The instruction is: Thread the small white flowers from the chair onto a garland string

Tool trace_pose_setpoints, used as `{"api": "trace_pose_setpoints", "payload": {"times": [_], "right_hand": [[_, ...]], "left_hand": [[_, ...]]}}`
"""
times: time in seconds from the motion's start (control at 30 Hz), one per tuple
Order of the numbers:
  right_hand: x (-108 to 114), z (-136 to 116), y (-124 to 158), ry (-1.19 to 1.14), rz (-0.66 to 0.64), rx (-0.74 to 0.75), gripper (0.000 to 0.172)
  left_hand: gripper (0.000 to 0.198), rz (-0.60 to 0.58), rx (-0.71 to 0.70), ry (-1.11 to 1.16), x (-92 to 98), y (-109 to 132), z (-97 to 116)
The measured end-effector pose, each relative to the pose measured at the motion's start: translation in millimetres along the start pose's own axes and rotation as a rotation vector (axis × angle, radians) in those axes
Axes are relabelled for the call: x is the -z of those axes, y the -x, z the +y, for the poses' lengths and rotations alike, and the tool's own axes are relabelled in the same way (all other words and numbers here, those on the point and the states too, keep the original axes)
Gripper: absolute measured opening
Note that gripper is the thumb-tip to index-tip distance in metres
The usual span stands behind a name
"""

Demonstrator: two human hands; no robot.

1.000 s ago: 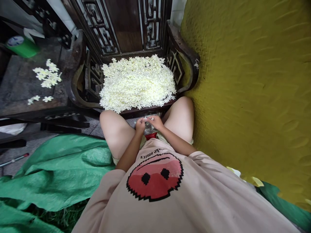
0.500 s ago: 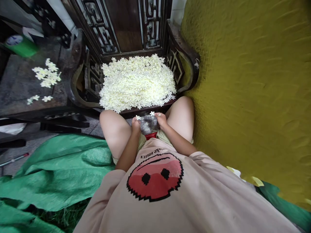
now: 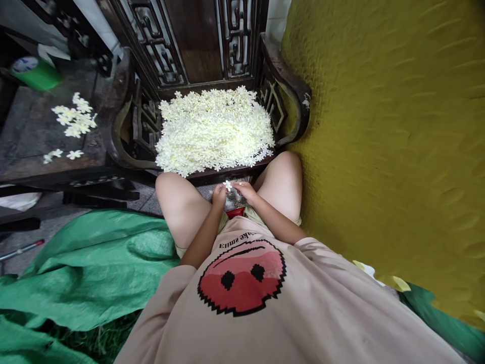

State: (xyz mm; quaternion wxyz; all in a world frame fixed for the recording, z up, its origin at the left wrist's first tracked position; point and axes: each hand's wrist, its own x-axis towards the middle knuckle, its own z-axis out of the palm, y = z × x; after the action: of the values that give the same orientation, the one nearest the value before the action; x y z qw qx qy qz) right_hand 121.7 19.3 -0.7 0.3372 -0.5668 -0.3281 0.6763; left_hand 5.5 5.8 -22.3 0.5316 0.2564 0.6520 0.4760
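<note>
Sits low with bare knees apart, both hands down in the gap between them. Holds left hand (image 3: 219, 195) and right hand (image 3: 246, 191) together, fingertips meeting on one small white flower (image 3: 228, 185). Curls left hand almost to a fist, thumb and forefinger closed on the flower from 9 o'clock. Curls right hand more loosely, fingertips closed on the same flower from 3 o'clock. Cannot tell, at this size, which fingers bear most of the grip. Holds the flower over grey floor (image 3: 146, 201), near the chair's front edge, with left knee (image 3: 178, 202) at 9 o'clock of it and right knee (image 3: 282, 182) at 3 o'clock.

Straight ahead, at 12 o'clock of the hands: dark carved chair (image 3: 288, 91), its seat heaped with a pile (image 3: 214, 129) of like flowers reaching the front edge. At 10 o'clock, well apart: dark table (image 3: 26, 146) bearing a few loose flowers (image 3: 74, 119) and, farther back, a green tub (image 3: 35, 73). At 3 o'clock, just beside the right knee: yellow wall (image 3: 379, 126). At 8 o'clock: crumpled green tarp (image 3: 94, 268) on the ground, with a red-tipped stick (image 3: 22, 248) beyond its edge toward 9 o'clock. At 6 o'clock, near the forearms: beige shirt (image 3: 303, 313) with a round red print. Just under the hands, a bit of red (image 3: 235, 212); cannot tell what.
</note>
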Motion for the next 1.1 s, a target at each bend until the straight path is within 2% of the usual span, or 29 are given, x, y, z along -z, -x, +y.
{"api": "trace_pose_setpoints", "payload": {"times": [0.2, 0.37, 0.5, 0.63, 0.73, 0.87, 1.0, 1.1], "right_hand": [[-5.2, -5.0, 6.5, -0.012, 0.034, -0.002, 0.011], [-4.8, -6.1, 7.4, -0.017, 0.048, 0.011, 0.013], [-4.7, -6.3, 8.4, -0.017, 0.057, 0.005, 0.02], [-4.1, -9.0, 10.1, -0.033, 0.056, -0.008, 0.031], [-3.5, -10.3, 10.8, -0.057, 0.048, -0.014, 0.035], [-3.0, -8.4, 9.5, -0.059, 0.044, -0.017, 0.03], [-1.5, -6.0, 6.7, -0.073, 0.087, -0.002, 0.029], [0.2, -5.2, 4.6, -0.118, 0.108, -0.008, 0.028]], "left_hand": [[0.025, -0.084, 0.097, 0.102, 1.4, -2.3, 3.0], [0.03, -0.126, 0.058, 0.105, 0.1, 4.8, 7.0], [0.03, -0.071, 0.043, 0.164, 0.3, 9.4, 9.8], [0.023, 0.021, 0.163, 0.253, 1.3, 9.2, 14.9], [0.018, 0.03, 0.227, 0.281, 1.1, 8.9, 18.1], [0.024, -0.03, 0.184, 0.247, -0.5, 8.5, 16.7], [0.039, -0.001, 0.083, 0.197, -0.3, 5.9, 12.4], [0.043, -0.037, 0.032, 0.137, 1.2, 4.3, 10.0]]}}
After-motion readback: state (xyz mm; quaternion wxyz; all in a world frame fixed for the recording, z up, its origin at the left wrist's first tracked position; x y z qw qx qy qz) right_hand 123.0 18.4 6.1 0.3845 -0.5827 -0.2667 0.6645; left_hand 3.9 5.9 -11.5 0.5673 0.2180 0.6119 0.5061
